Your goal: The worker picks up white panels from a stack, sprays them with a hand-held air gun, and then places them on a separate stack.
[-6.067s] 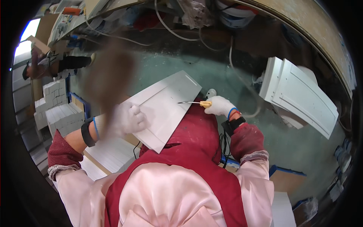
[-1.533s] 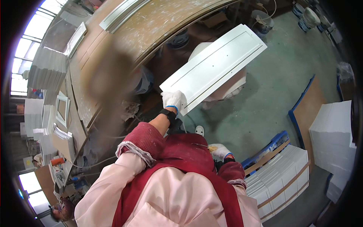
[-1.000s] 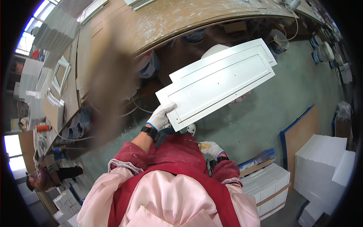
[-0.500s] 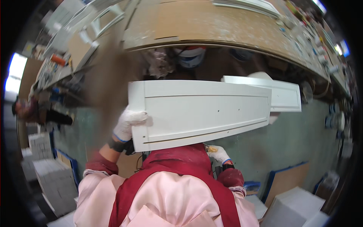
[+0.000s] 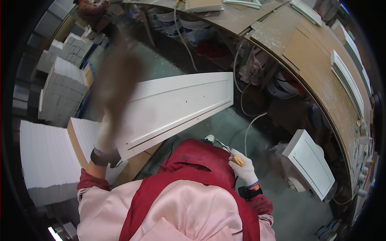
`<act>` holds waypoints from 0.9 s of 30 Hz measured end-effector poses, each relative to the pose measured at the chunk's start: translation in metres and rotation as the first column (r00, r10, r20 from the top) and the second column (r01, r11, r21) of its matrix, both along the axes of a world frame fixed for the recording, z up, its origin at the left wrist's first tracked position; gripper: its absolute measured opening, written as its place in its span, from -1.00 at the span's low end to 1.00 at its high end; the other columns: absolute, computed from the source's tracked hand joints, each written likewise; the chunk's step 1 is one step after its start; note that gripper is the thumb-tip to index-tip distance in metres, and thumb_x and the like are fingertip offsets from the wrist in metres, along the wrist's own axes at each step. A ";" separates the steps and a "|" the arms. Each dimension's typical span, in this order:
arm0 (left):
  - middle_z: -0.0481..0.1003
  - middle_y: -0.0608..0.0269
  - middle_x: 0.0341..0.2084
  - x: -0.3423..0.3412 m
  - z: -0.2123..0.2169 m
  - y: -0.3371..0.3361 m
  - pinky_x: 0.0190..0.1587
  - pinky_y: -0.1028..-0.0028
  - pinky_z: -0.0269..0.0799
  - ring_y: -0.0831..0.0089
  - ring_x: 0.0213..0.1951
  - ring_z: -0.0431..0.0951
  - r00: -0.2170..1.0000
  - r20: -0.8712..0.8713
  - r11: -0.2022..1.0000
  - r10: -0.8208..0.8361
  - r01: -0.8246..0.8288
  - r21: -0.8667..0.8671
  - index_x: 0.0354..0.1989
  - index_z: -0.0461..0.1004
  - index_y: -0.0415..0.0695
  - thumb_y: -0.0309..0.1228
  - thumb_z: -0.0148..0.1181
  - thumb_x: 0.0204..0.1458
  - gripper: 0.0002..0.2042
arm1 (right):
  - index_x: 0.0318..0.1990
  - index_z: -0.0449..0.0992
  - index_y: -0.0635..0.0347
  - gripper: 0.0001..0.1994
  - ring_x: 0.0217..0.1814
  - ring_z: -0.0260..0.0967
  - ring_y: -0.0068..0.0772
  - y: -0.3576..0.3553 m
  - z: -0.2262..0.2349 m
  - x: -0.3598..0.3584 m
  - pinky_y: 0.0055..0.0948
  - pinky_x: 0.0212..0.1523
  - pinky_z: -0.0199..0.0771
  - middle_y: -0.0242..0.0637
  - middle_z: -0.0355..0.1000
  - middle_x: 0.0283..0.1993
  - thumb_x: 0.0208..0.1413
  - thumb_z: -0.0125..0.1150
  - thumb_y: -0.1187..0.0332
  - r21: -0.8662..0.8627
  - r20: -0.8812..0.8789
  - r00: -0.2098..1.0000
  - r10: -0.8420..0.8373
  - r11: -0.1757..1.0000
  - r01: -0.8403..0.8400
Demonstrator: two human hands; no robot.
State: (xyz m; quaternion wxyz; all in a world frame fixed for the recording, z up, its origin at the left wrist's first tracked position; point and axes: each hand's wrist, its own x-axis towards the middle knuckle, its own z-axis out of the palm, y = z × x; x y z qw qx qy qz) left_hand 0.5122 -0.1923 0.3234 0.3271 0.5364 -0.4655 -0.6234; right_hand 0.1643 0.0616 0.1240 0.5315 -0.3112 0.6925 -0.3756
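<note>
A long white framed panel (image 5: 181, 100) with a recessed middle and a few small holes is held up before me at a slant. My left hand (image 5: 105, 138), in a white glove, grips its near left end; a brown blur covers part of that hand and the panel. Lower down, in front of my apron, my right hand (image 5: 246, 172), also gloved, is closed round a slim tool with a yellowish handle (image 5: 238, 160) and a thin metal shaft. The tool's tip is too fine to make out. It is apart from the panel.
Another white panel (image 5: 309, 162) rests on a support at the right. A long workbench (image 5: 277, 38) curves round the far and right sides, with buckets (image 5: 196, 32) and a hose (image 5: 246, 132) below. White stacks (image 5: 46, 156) stand at the left. A person (image 5: 93, 14) is far left.
My view has turned left, so the bench and second panel now lie further right. The held panel has swung left, toward the white stacks. My right hand with its tool shows more fully.
</note>
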 end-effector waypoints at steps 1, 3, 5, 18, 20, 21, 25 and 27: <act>0.48 0.12 -0.27 0.006 -0.012 0.009 -0.21 0.44 0.49 0.36 -0.29 0.54 0.993 0.089 0.997 0.076 -0.078 0.013 0.04 0.26 -0.35 -0.49 0.16 -0.12 -0.51 | 0.10 0.38 0.10 -0.52 -0.01 0.44 -0.28 -0.017 0.012 0.002 -0.47 -0.01 0.39 -0.17 0.46 -0.04 -0.05 0.26 0.39 -0.053 -0.144 0.977 0.156 0.985 -0.165; 0.47 0.12 -0.25 0.025 -0.049 0.018 -0.20 0.44 0.47 0.36 -0.29 0.54 0.981 0.191 0.988 -0.032 0.059 -0.140 0.01 0.29 -0.34 -0.47 0.17 -0.12 -0.54 | 0.10 0.37 0.04 -0.50 -0.05 0.44 -0.19 -0.048 0.038 0.016 -0.41 -0.05 0.41 -0.17 0.45 -0.04 -0.07 0.28 0.33 -0.244 -0.334 0.897 0.289 0.893 -0.379; 0.47 0.14 -0.25 -0.007 -0.050 0.033 -0.21 0.45 0.47 0.38 -0.29 0.54 0.991 0.129 0.995 0.027 -0.014 -0.095 -0.02 0.32 -0.34 -0.46 0.17 -0.10 -0.58 | 0.08 0.37 0.01 -0.52 -0.06 0.43 -0.12 -0.071 0.039 0.022 -0.31 -0.05 0.42 -0.20 0.43 -0.01 -0.06 0.25 0.26 -0.344 -0.348 0.881 0.321 0.831 -0.438; 0.49 0.14 -0.30 -0.005 -0.071 0.104 -0.21 0.44 0.51 0.38 -0.28 0.55 0.952 0.209 0.970 0.226 -0.239 0.041 -0.09 0.36 -0.34 -0.38 0.16 -0.05 -0.63 | -0.10 0.48 0.01 -0.69 -0.09 0.40 -0.05 -0.087 0.021 0.011 -0.26 -0.09 0.41 -0.16 0.47 -0.18 -0.05 0.14 0.24 -0.234 -0.303 0.710 0.636 0.672 -0.703; 0.49 0.13 -0.29 -0.002 -0.069 0.115 -0.20 0.42 0.51 0.36 -0.27 0.55 0.942 0.236 0.966 0.238 -0.256 0.048 -0.08 0.35 -0.34 -0.37 0.16 -0.05 -0.62 | -0.15 0.50 0.06 -0.72 -0.09 0.39 -0.02 -0.096 -0.071 -0.020 -0.21 -0.12 0.41 -0.10 0.47 -0.18 -0.04 0.06 0.26 -0.020 -0.334 0.868 0.367 0.918 -0.396; 0.48 0.12 -0.28 -0.008 -0.057 0.119 -0.19 0.40 0.52 0.34 -0.27 0.55 0.935 0.203 0.946 0.289 -0.312 0.089 -0.08 0.35 -0.34 -0.38 0.16 -0.06 -0.62 | -0.19 0.51 0.09 -0.75 -0.11 0.41 -0.02 -0.104 -0.115 -0.051 -0.20 -0.12 0.41 -0.09 0.47 -0.18 -0.04 0.04 0.30 0.262 -0.371 0.804 0.465 0.883 -0.389; 0.48 0.09 -0.28 -0.008 -0.065 0.134 -0.16 0.35 0.52 0.29 -0.27 0.55 0.913 0.073 0.909 0.401 -0.406 0.095 -0.07 0.34 -0.35 -0.40 0.15 -0.06 -0.62 | -0.10 0.48 0.03 -0.65 -0.04 0.38 -0.01 -0.108 -0.114 -0.060 -0.21 -0.06 0.39 -0.10 0.46 -0.13 -0.13 0.09 0.27 0.320 -0.387 0.686 0.617 0.787 -0.527; 0.48 0.08 -0.27 -0.016 -0.055 0.133 -0.15 0.36 0.52 0.28 -0.26 0.55 0.917 0.113 0.914 0.383 -0.394 0.100 -0.04 0.31 -0.35 -0.40 0.15 -0.07 -0.58 | -0.08 0.47 0.01 -0.61 -0.02 0.35 0.02 -0.107 -0.063 -0.034 -0.22 -0.01 0.37 -0.11 0.44 -0.10 -0.15 0.12 0.22 0.219 -0.235 0.657 0.717 0.697 -0.683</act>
